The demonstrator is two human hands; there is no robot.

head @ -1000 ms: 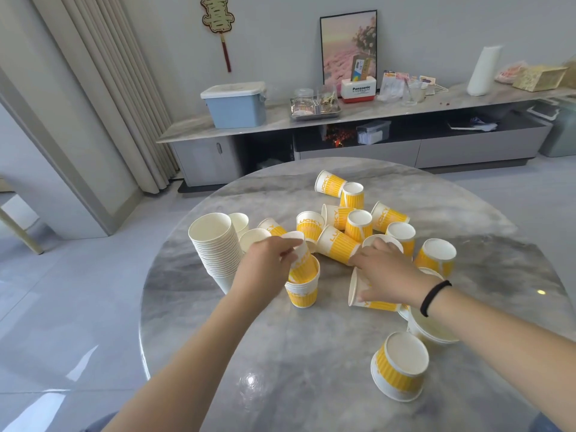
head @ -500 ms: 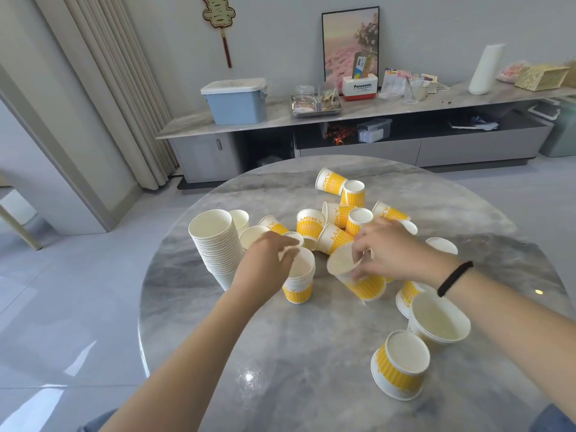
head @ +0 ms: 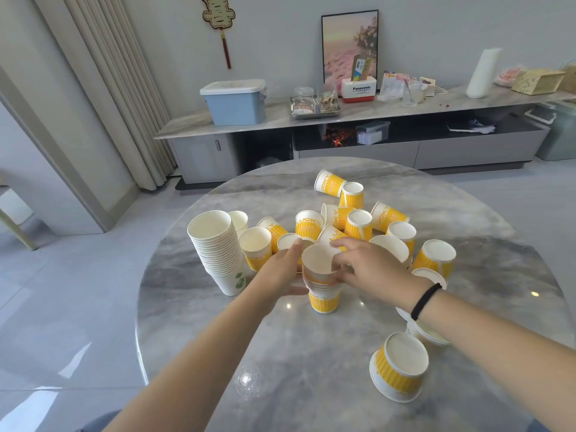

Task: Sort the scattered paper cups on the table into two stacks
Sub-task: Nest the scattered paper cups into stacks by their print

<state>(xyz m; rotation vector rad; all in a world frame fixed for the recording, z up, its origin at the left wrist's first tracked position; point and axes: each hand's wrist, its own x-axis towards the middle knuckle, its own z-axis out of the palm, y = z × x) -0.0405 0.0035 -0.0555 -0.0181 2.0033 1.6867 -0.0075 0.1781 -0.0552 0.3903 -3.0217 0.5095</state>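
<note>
Holding the short yellow stack (head: 322, 285) from both sides, we have our left hand (head: 280, 272) against its left wall, fingers rather straight, and our right hand (head: 371, 268) curled over the rim of the top cup, thumb inside the mouth as far as we can see. The stack stands on the counter (head: 311, 363) near the middle, with its lowest cup showing below our fingers. Just to the left stands the tall white stack (head: 218, 247), and behind lie many loose yellow cups (head: 358, 224), some upright, some on their side.

We judge that the top cup is not fully seated; if the right grip pushes at an angle, the cup may jam or the short stack may tip toward the left. The sleeve-less right forearm also passes close above a near upside-down cup (head: 399, 366) and could knock it.

Our right wrist hides some cups beside it, so their number is unclear. How many cups the yellow stack holds we cannot tell.
</note>
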